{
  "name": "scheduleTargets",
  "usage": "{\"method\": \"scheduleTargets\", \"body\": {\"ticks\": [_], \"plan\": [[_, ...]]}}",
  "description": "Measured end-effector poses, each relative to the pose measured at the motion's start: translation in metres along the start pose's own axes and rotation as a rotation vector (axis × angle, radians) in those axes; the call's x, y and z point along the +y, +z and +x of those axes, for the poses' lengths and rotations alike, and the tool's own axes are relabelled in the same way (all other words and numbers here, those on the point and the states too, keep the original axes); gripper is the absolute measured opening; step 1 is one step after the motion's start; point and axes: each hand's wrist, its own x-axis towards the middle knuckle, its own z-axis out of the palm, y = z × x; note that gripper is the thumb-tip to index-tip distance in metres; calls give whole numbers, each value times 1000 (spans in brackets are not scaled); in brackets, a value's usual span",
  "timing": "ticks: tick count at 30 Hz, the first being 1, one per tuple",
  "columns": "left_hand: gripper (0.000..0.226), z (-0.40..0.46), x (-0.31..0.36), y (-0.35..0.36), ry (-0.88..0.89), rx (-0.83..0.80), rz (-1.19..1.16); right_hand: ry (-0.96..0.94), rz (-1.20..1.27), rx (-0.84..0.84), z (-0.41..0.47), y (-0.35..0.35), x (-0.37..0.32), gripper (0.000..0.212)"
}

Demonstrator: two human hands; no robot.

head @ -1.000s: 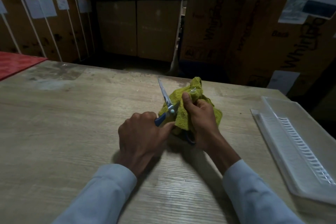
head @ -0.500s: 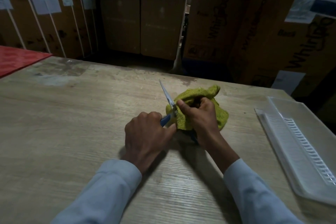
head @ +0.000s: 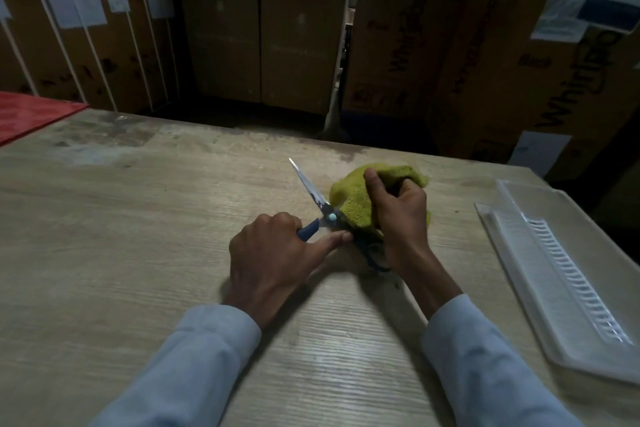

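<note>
1. The scissors [head: 313, 192] are light, stiff and sharp: hold the blue handle, as the left hand [head: 273, 253] does, free blade pointing to 11 o'clock.
2. The cloth [head: 349, 198] is soft (bunches readily); the right hand [head: 401, 215] clutches it against the scissors, mid-counter [head: 138, 218].
3. One scissors, one cloth, one tray [head: 554, 270] at 3 o'clock.

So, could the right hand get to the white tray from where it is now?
Probably yes: only bare table lies between the right hand and the white tray, but the hand grips the green cloth and would need to release it.
</note>
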Motion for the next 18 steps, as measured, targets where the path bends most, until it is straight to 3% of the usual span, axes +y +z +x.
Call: {"method": "scheduleTargets", "body": {"ticks": [4, 7, 9, 13, 16, 18], "plan": [[80, 1, -2, 2, 11, -24, 27, -39, 8, -149, -7, -5, 0, 21], [78, 1, -6, 0, 5, -45, 16, -29, -132, -271, -12, -1, 3, 52], [77, 0, -8, 0, 11, -37, 29, -53, -187, -271, -13, 1, 4, 61], [75, 0, -5, -2, 0, -40, 19, -57, -147, -281, -11, -2, -4, 50], [76, 3, -7, -2, -21, -32, 22, 120, 156, -389, -6, -9, -4, 50], [77, 4, -9, -1, -11, -29, 47, 142, 236, -445, -4, -15, -2, 34]]}}
